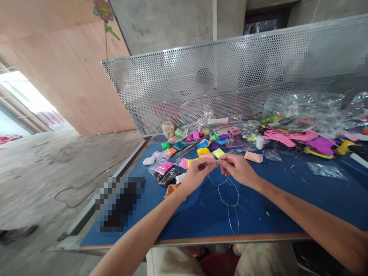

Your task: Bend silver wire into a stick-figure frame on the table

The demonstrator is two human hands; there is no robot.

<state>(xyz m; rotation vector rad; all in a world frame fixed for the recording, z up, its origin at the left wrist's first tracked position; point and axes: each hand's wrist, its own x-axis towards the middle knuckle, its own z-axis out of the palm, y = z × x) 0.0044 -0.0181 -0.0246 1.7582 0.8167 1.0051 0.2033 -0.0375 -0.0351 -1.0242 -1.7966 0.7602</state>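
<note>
My left hand (199,171) and my right hand (237,167) meet over the middle of the blue tabletop (201,218), fingertips pinched close together. Between them they grip a thin silvery wire, whose bent frame (238,197) hangs below with a rounded loop and a narrower loop under it. Finer strands spread out to both sides. The exact spot where the fingers pinch is too small to make out. Just beyond my fingers lie a pale yellow packet (218,153) and a peach packet (253,156) of what looks like soft clay.
Colourful small packets (165,167) lie left of my hands. A pixelated dark object (120,203) rests near the left edge. Pink cut-out shapes (283,137) and clear plastic bags (310,111) crowd the back right. A perforated metal panel (178,84) stands behind.
</note>
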